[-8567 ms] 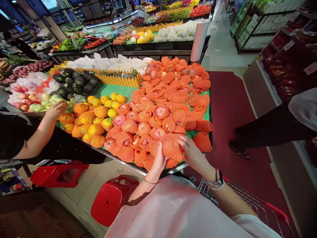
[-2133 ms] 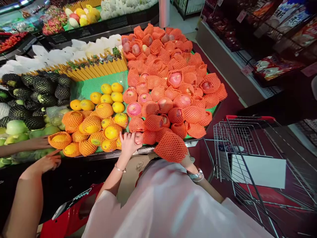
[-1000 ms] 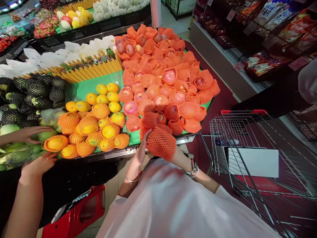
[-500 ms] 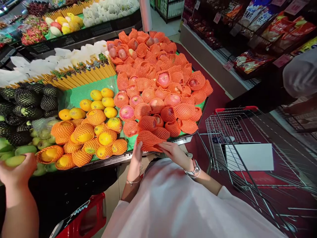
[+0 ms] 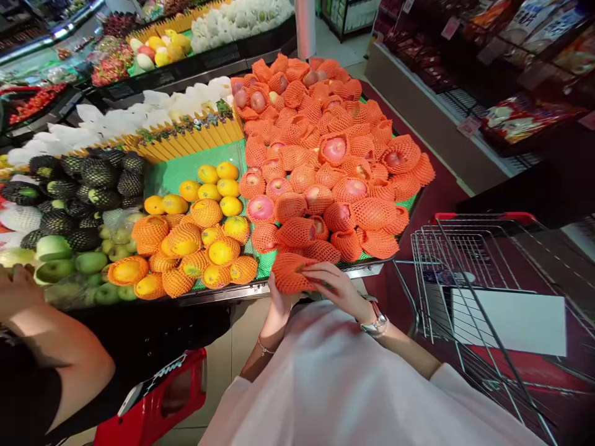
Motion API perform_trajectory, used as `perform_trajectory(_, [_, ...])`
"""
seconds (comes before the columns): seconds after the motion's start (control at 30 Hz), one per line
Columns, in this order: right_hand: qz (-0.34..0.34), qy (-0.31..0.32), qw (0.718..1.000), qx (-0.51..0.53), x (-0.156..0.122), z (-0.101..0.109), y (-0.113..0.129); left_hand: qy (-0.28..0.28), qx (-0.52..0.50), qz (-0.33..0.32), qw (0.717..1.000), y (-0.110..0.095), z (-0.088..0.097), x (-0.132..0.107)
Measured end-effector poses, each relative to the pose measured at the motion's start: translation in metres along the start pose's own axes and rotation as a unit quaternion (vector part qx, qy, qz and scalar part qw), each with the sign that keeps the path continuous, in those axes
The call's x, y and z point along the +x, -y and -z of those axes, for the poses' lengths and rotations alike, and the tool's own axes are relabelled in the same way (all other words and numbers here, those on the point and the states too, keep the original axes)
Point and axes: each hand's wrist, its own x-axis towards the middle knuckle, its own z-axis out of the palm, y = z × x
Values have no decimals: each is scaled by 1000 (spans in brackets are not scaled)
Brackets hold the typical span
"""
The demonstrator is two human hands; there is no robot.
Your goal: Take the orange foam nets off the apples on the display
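An apple in an orange foam net is held up at the front edge of the fruit stand, its fruit mostly covered by the mesh. My left hand cups it from below and the left. From the right, my right hand has its fingers bent onto the net's near-right side. Just beyond lies a heap of netted apples, some showing red skin through their openings. Left of that heap sit oranges, several of them in nets, on a green mat.
Another person's hand is over the green apples at far left. A red shopping basket is low on the left. To my right stands a wire cart with a white board inside. Shelves of packaged goods line the right.
The view has swung left, so the stand sits farther right. The netted apple has been turned in my hands and looks rounder. The other person's hand has moved left with the arm bent.
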Motion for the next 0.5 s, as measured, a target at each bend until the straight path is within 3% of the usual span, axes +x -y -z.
perform_trajectory(0.13, [-6,165,984,-70,3,-13,7,-79,-22,-3,997,-9,5,-9])
perform_trajectory(0.2, [30,213,969,-120,4,-19,7,-108,-11,11,994,-9,13,-12])
perform_trajectory(0.3, [80,135,983,-96,4,-26,7,-126,6,30,992,-10,26,-15])
perform_trajectory(0.4, [79,20,996,-23,6,-28,5,-152,112,-73,979,-20,42,-12])
perform_trajectory(0.43, [70,8,997,-11,6,-28,4,-168,184,-128,960,-26,47,-9])
perform_trajectory(0.5, [51,24,998,-13,8,-26,-1,-187,365,-241,879,-40,57,-1])
